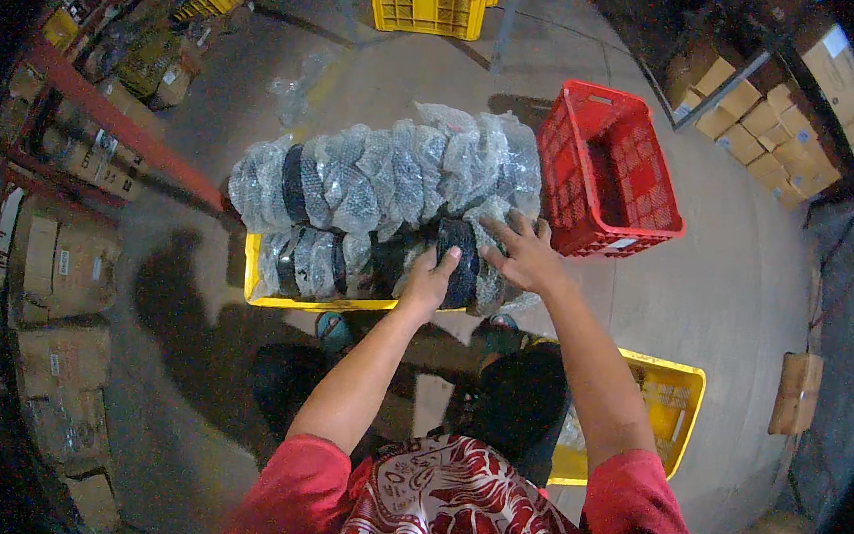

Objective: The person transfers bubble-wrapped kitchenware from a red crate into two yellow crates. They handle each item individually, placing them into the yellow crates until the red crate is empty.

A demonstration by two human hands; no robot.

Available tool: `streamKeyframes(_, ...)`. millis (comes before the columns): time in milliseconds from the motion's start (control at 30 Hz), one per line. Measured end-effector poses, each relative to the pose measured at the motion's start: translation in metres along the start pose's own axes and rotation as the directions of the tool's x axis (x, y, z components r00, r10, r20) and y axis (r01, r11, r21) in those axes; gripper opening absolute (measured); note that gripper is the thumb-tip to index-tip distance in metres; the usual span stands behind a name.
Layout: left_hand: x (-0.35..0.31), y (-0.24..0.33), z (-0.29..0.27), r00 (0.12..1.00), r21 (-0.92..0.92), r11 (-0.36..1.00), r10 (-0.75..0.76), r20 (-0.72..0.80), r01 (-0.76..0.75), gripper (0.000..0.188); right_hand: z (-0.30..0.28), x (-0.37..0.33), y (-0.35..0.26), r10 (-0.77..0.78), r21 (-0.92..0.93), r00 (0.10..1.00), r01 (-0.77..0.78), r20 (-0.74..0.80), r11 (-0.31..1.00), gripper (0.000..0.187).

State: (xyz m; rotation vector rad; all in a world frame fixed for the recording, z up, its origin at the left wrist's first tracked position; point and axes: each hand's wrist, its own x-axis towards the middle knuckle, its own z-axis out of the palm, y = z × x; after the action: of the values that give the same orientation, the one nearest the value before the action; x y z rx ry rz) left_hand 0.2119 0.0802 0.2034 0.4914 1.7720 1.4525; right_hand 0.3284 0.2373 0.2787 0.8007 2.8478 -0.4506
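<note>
A yellow crate [249, 271] in front of me is packed with disc-shaped pieces in bubble wrap, standing on edge in two rows. The far row [364, 180] sits higher than the near row [315, 261]. My left hand [428, 282] grips a black disc-shaped piece [458, 264] in the near row, thumb on its top edge; its other fingers are partly hidden. Just right of it, my right hand [525, 259] rests with fingers spread on a bubble-wrapped piece [488, 230] at the row's right end.
A red crate [608, 236] stands against the packed crate's right side. Another yellow crate [688, 418] is by my right leg. Farther off stands a yellow crate [426, 18] with shiny round parts. Cardboard boxes [71, 264] line the left, and more boxes [773, 134] fill the right-hand shelving.
</note>
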Motion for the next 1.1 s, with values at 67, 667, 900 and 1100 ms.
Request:
streamKeyframes(67, -0.004, 0.006, 0.016, 0.996, 0.174, 0.985, 0.004, -0.094, 0.012, 0.039, -0.006, 0.0, -0.007, 0.073, -0.013, 0.995, -0.072, 0.066, 0.997, 0.056)
streamKeyframes(667, -0.045, -0.014, -0.128, 0.968, -0.131, 0.959, -0.25, 0.027, 0.251, 0.073, 0.144, -0.273, 0.282, 0.88, 0.537, 0.469, -0.762, 0.073, 0.362, 0.034)
streamKeyframes(900, -0.068, -0.047, -0.136, 0.918, 0.334, 0.866, -0.396, 0.004, 0.372, 0.05, 0.304, -0.362, 0.209, 0.649, -0.001, 0.544, -0.766, 0.531, 0.643, 0.072)
streamKeyframes(1100, -0.097, -0.039, -0.118, 0.921, 0.31, 0.925, -0.303, 0.246, 0.222, 0.054, 0.303, -0.377, 0.228, 0.586, -0.153, 0.481, -0.673, 0.653, 0.723, 0.086)
